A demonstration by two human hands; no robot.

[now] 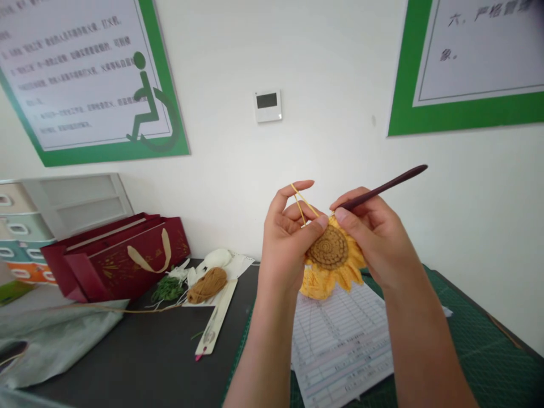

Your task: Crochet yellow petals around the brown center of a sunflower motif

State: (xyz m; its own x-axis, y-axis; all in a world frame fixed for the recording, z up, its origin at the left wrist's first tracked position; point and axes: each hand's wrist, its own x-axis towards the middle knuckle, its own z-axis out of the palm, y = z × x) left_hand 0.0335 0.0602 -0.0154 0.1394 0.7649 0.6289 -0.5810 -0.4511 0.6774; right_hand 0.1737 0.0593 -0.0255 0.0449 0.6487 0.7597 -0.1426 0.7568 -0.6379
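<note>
My left hand pinches the upper edge of a crocheted sunflower between thumb and fingers. The flower has a round brown centre and yellow petals. A strand of yellow yarn loops over my raised left index finger and runs down to the flower's edge. In my right hand is a dark crochet hook, its handle slanting up to the right. The hook's tip is hidden at the fingers, close to the flower's top edge. Below the flower's left side bulges more yellow yarn; whether it is a separate ball I cannot tell.
Printed sheets lie on a green cutting mat under my hands. On the dark table to the left are a brown yarn skein, green yarn, a bookmark-like strip, a red gift bag and grey cloth. Drawers stand behind.
</note>
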